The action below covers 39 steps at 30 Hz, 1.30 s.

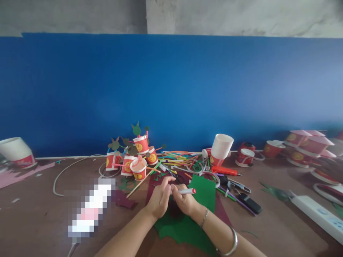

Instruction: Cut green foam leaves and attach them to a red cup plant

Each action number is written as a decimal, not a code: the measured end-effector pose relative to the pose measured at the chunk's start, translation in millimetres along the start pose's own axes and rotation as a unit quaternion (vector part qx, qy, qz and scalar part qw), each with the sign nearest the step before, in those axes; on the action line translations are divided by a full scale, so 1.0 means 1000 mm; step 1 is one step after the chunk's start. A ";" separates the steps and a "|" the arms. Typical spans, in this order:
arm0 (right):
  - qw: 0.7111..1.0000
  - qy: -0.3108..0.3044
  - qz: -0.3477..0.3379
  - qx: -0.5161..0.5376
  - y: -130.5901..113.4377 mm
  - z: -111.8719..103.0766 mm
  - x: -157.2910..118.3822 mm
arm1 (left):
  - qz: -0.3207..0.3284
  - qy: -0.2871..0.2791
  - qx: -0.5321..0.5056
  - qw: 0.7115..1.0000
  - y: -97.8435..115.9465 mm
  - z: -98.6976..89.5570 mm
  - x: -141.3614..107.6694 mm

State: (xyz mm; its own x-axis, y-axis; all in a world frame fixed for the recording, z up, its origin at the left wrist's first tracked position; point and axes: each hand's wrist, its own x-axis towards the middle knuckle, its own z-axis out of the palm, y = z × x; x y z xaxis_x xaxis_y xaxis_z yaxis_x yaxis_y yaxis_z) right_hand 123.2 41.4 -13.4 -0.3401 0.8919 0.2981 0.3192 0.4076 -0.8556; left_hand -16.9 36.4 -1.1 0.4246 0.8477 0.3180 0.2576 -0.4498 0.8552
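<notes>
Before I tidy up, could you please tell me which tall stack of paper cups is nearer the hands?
The tall stack beyond the right hand, just behind the red tool; the other stack sits at the far left.

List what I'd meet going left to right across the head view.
Leftmost paper cup stack, maroon paper scrap, left hand, right hand holding a marker, another paper cup stack, black key fob, white power strip.

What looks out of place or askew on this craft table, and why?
The black key fob at right sits oddly among the craft supplies. Toward the back, a tall cup stack leans right. The green paper in the middle has a ragged lower edge, perhaps just from cutting.
</notes>
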 end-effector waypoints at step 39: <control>0.965 -0.035 0.041 -0.258 -0.003 -0.007 0.004 | -0.120 0.094 0.528 0.835 0.022 -0.078 0.016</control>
State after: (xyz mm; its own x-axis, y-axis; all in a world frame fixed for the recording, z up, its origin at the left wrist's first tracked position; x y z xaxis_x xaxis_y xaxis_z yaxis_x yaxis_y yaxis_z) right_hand 127.4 45.7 -6.5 -0.3473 0.9175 0.1936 0.7389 0.3949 -0.5459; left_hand -71.9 62.2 55.1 0.1317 0.9336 0.3333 0.9802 -0.1728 0.0965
